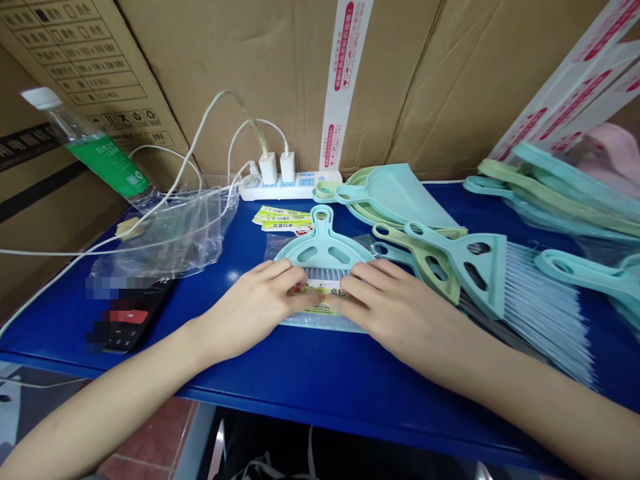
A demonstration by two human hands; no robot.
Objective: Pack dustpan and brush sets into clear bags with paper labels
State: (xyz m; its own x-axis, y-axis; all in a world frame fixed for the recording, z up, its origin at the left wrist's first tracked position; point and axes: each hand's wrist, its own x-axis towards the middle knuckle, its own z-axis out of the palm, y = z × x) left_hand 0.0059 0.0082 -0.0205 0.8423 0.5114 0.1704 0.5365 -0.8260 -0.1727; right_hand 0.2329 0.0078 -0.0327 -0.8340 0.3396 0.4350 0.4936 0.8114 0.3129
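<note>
A small light-blue hand brush [327, 243] lies on a matching dustpan [325, 325] in front of me, handles pointing away. Across the bristles sits a yellow and white label card [316, 308]. My left hand [255, 300] has its fingers closed at the card's left end, and my right hand [395, 303] is closed at its right end; the fingertips partly cover it. Clear plastic film [273, 245] shows at the sides of the set. Just behind are several more printed label cards [285, 219].
To the right lie loose brushes [480, 267], stacked dustpans [405, 193] and more dustpans [575, 190] in plastic. A power strip [290, 189], clear bag [175, 230], bottle [107, 160] and phone [137, 320] are at the back and left. Cardboard boxes [270, 60] wall the blue table [280, 373].
</note>
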